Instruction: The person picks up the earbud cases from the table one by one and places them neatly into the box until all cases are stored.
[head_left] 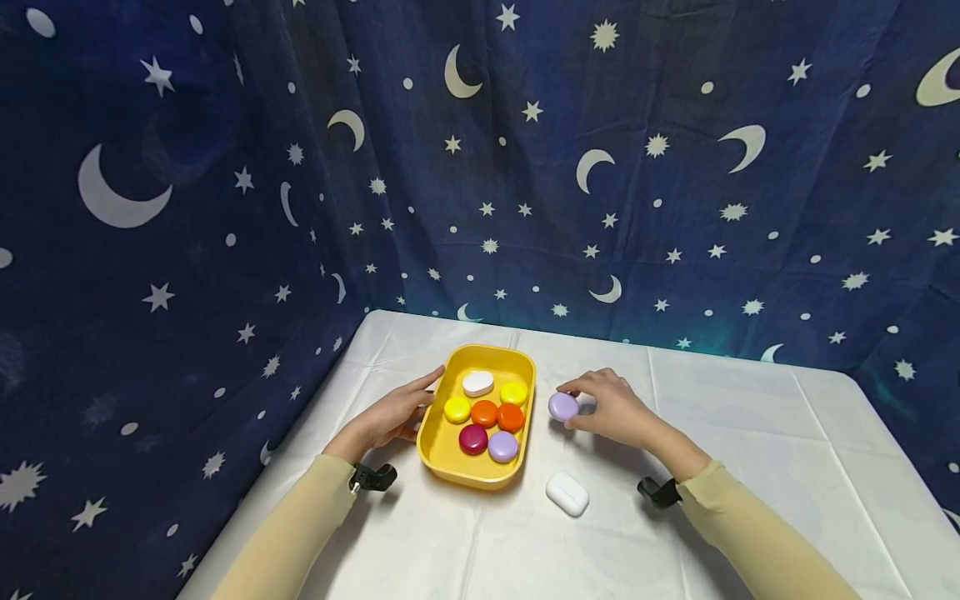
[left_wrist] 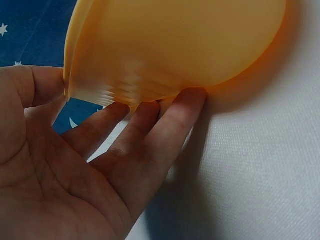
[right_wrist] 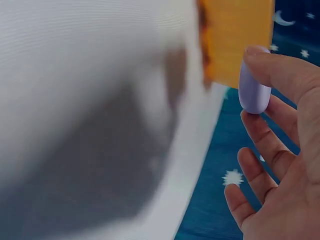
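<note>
My right hand (head_left: 611,407) pinches a lavender rounded disc (right_wrist: 255,90) between thumb and fingertips, just right of the yellow tray (head_left: 477,479). The right wrist view shows the disc edge-on, with the lower fingers spread loosely apart from it. On the tray's left side, my left hand (head_left: 393,412) touches the outer wall with nearly straight fingers (left_wrist: 172,117), while another digit meets the rim. Inside the tray lie yellow discs (head_left: 457,409), orange discs (head_left: 484,413), a dark red disc (head_left: 473,439), another lavender disc (head_left: 502,447) and a white piece (head_left: 477,383).
A white rounded oblong piece (head_left: 567,493) lies on the white-covered table (head_left: 750,483), to the right of the tray's near end. Dark blue cloth (head_left: 540,167) with moons and stars hangs behind the table and along its left side.
</note>
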